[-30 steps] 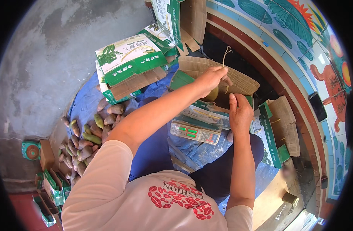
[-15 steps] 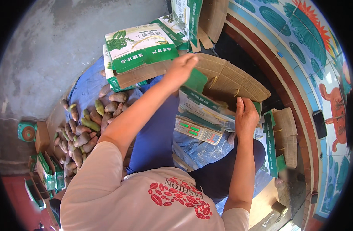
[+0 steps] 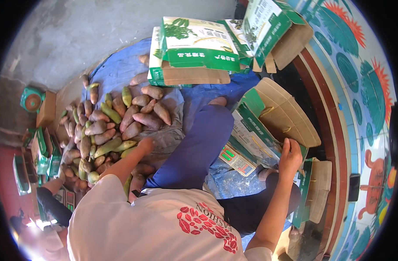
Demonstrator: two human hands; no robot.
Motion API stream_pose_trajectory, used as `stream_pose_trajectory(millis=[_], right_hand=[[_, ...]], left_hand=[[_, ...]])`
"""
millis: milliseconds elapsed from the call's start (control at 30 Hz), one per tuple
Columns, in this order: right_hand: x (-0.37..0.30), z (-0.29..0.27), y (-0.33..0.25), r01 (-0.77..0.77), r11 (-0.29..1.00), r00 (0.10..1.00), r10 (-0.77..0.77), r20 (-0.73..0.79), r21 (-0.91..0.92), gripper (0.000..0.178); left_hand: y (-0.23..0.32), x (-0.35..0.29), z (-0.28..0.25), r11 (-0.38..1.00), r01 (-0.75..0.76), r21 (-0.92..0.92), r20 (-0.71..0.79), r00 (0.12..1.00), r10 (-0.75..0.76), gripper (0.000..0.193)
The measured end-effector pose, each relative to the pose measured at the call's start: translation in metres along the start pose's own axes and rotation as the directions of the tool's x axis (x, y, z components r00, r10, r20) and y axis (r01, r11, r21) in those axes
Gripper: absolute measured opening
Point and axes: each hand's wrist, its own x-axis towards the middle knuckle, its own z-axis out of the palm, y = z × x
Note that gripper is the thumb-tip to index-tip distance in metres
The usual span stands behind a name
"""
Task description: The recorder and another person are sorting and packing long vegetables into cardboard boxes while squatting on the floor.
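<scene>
Open carton (image 3: 256,135) is standing by the scale (image 3: 239,162), contents hidden from me | right hand (image 3: 291,156) is sitting at its corner, fingers bending, grip unclear | left hand (image 3: 146,146) is blurring among root vegetables (image 3: 104,135) piled on a sheet (image 3: 123,64), its fingers I can't tell

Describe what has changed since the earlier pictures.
The left hand has swung left, from the open carton to the vegetable pile, where it is blurred; the pale strand it first held is no longer visible. The right hand stays at the carton's edge, and the scale stays beside the carton.
</scene>
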Motion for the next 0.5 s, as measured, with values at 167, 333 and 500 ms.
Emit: stream_pose_trajectory(millis=[167, 333, 500], right_hand=[[-0.005, -0.002, 0.008, -0.043, 0.999, 0.999, 0.043, 0.002, -0.004, 0.021], [-0.003, 0.003, 0.006, -0.054, 0.999, 0.998, 0.054, 0.038, -0.001, 0.022], [-0.004, 0.006, 0.014, 0.007, 1.0, 1.0, -0.007, -0.029, -0.007, 0.025]], left_hand=[[0.004, -0.083, 0.015, 0.95, 0.282, 0.131, 0.373, 0.874, -0.311, 0.041], [0.002, -0.119, 0.042, 0.95, 0.162, 0.267, 0.51, 0.812, -0.282, 0.05], [0.017, -0.127, 0.034, 0.905, 0.346, 0.246, 0.402, 0.813, -0.42, 0.067]])
